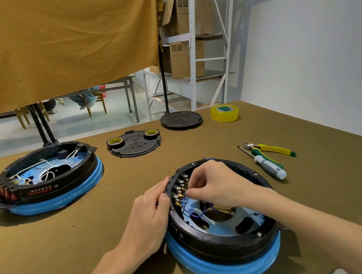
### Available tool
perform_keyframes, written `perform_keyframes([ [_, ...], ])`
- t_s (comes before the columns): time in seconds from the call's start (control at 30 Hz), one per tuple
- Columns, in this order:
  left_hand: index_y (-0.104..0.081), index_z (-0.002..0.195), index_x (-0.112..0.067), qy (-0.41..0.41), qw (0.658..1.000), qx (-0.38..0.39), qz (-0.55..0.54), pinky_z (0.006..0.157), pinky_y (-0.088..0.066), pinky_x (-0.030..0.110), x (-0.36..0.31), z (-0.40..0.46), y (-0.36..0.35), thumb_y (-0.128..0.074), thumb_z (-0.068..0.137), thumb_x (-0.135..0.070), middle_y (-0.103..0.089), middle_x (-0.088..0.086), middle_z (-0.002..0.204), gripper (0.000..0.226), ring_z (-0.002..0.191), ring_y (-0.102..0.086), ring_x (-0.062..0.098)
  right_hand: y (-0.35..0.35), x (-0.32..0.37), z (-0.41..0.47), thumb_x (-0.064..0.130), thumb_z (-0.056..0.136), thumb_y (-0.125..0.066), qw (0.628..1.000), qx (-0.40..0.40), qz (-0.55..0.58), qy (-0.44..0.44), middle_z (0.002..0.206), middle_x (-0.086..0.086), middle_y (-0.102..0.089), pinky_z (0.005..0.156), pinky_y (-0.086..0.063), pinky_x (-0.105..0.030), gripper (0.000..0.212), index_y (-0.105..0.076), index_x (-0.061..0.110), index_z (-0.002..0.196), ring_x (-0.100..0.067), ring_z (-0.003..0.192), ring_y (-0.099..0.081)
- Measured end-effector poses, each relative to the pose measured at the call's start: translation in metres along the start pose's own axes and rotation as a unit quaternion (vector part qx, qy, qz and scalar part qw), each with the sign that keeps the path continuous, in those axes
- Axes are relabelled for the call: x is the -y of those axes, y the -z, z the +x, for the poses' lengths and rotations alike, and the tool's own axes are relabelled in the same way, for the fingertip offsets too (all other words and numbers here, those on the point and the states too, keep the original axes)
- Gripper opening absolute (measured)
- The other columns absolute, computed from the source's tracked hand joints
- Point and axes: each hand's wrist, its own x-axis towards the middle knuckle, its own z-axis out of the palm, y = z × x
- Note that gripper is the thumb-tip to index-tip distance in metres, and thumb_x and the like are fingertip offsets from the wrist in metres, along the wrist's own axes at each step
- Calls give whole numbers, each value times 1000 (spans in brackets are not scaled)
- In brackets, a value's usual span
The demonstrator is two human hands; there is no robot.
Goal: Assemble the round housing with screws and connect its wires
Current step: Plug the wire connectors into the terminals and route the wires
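A round black housing (222, 241) with a blue-wrapped base lies open in front of me, showing a pale blue inner plate, a row of brass terminals (180, 192) along its left wall and blue wires (197, 213). My left hand (148, 220) grips the housing's left rim from outside, thumb on the terminal block. My right hand (216, 185) reaches inside from the right, fingertips pinching a wire end at the terminals. A loose wire tip sticks up at the far rim.
A second open housing (46, 180) with white wires sits at the left. A black cover plate (134, 145) carries two tape rolls, a round black lid (181, 119) and yellow tape roll (225, 113) lie behind. Pliers (273, 149) and a screwdriver (265, 163) lie to the right.
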Motion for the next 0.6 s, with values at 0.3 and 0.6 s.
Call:
perform_keyframes([
  [0.3, -57, 143, -29, -15, 999, -14, -49, 114, -42, 23, 0, -1, -4, -34, 99, -39, -62, -19, 138, 50, 130, -52, -10, -8, -2, 10, 18, 91, -76, 1000, 22, 12, 9, 80, 1, -77, 60, -54, -17, 10, -80, 12, 97, -1, 61, -67],
  [0.6, -48, 125, -59, -14, 998, -21, -50, 106, -34, 4, -1, -1, -5, -30, 96, -53, -51, -55, 120, 35, 127, -45, -21, -16, -4, 18, -5, 86, -75, 978, 31, 187, -82, 75, -18, -77, 63, -62, -25, 4, -78, -5, 86, -25, 71, -78],
])
